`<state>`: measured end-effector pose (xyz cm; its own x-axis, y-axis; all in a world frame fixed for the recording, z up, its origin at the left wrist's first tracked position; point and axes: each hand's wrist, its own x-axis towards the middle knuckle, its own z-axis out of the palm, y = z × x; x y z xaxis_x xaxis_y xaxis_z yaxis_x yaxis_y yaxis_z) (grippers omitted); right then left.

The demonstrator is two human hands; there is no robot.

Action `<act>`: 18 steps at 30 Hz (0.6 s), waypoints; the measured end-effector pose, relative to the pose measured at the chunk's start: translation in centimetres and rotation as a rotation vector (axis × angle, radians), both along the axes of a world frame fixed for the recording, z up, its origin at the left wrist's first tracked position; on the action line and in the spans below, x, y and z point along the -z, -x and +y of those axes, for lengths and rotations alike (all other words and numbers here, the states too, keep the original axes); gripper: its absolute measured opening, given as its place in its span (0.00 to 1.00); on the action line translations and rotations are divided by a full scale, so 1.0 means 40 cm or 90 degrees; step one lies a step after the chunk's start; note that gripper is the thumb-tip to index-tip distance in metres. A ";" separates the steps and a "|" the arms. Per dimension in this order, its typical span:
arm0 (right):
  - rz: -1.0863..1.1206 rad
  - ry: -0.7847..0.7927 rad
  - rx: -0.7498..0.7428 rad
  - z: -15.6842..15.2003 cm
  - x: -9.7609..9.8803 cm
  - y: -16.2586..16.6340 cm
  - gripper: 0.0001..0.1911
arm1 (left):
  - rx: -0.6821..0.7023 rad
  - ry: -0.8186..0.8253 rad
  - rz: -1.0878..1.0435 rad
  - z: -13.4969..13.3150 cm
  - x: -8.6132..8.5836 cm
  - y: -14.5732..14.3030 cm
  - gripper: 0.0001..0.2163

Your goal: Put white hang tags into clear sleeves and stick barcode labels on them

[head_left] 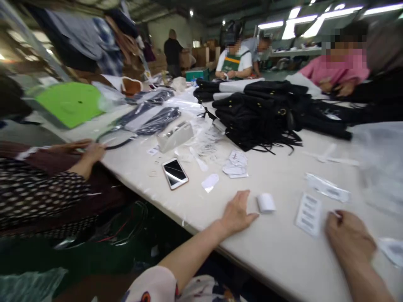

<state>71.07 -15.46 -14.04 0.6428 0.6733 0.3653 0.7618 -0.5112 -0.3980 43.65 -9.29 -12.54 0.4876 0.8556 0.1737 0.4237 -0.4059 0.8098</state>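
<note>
My left hand (236,214) lies flat on the white table (277,251) near its front edge, fingers stretched out, holding nothing. A small white roll (266,203) sits just right of its fingertips. My right hand (348,235) rests on the table with its fingers curled and pinched together beside a white sheet of barcode labels (309,213). What the pinch holds is too small to make out. A clear plastic sleeve (327,187) lies just beyond the sheet.
A phone (175,173), a tape dispenser (175,136) and loose white tags (236,164) lie at table centre. Black bags (267,113) are piled behind. A co-worker's hand (91,152) rests at the left edge; other people sit at the far side. Clear bags (380,163) lie at the right.
</note>
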 end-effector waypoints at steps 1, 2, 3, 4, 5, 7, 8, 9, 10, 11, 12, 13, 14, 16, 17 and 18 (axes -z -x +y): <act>-0.036 0.013 0.020 -0.005 0.006 -0.008 0.16 | 0.016 -0.033 0.009 0.008 0.000 -0.006 0.32; -0.071 0.026 0.022 -0.007 0.013 -0.016 0.17 | 0.034 -0.060 0.017 0.017 0.001 -0.015 0.34; -0.090 0.026 0.024 -0.007 0.018 -0.022 0.17 | 0.051 -0.079 0.025 0.026 0.001 -0.026 0.34; -0.105 0.024 0.027 -0.006 0.022 -0.025 0.17 | 0.061 -0.090 0.032 0.034 0.002 -0.039 0.35; -0.115 0.023 0.026 -0.005 0.025 -0.027 0.17 | 0.066 -0.090 0.038 0.041 0.001 -0.053 0.35; -0.127 0.022 0.027 -0.003 0.026 -0.023 0.16 | 0.068 -0.067 0.041 0.050 -0.003 -0.078 0.33; -0.129 0.023 0.025 -0.002 0.025 -0.020 0.16 | 0.060 -0.044 0.029 0.053 -0.007 -0.088 0.31; -0.126 0.023 0.023 -0.002 0.024 -0.019 0.17 | 0.048 -0.011 0.002 0.056 -0.011 -0.094 0.30; -0.120 0.022 0.020 -0.002 0.023 -0.019 0.17 | 0.030 0.037 -0.042 0.058 -0.017 -0.097 0.29; -0.109 0.021 0.017 -0.003 0.022 -0.022 0.17 | 0.002 0.104 -0.110 0.061 -0.024 -0.095 0.28; -0.093 0.021 0.016 -0.003 0.020 -0.027 0.17 | -0.027 0.188 -0.194 0.062 -0.032 -0.089 0.27; -0.070 0.026 0.014 -0.003 0.017 -0.035 0.18 | -0.053 0.285 -0.285 0.064 -0.041 -0.080 0.27; -0.043 0.038 0.013 -0.004 0.011 -0.042 0.18 | -0.069 0.384 -0.373 0.065 -0.051 -0.067 0.26; 0.010 0.063 0.010 -0.004 -0.011 -0.046 0.20 | -0.083 0.556 -0.516 0.065 -0.071 -0.038 0.23; 0.023 0.057 0.006 -0.005 -0.028 -0.036 0.20 | -0.090 0.619 -0.564 0.063 -0.080 -0.023 0.23; 0.028 0.035 -0.006 -0.006 -0.050 -0.017 0.21 | -0.099 0.669 -0.596 0.059 -0.088 -0.009 0.22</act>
<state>71.75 -15.70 -12.03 0.6504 0.6979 0.2999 0.7495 -0.5255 -0.4027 44.01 -6.93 -9.04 0.4389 0.8205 -0.3663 -0.4460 0.5528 0.7039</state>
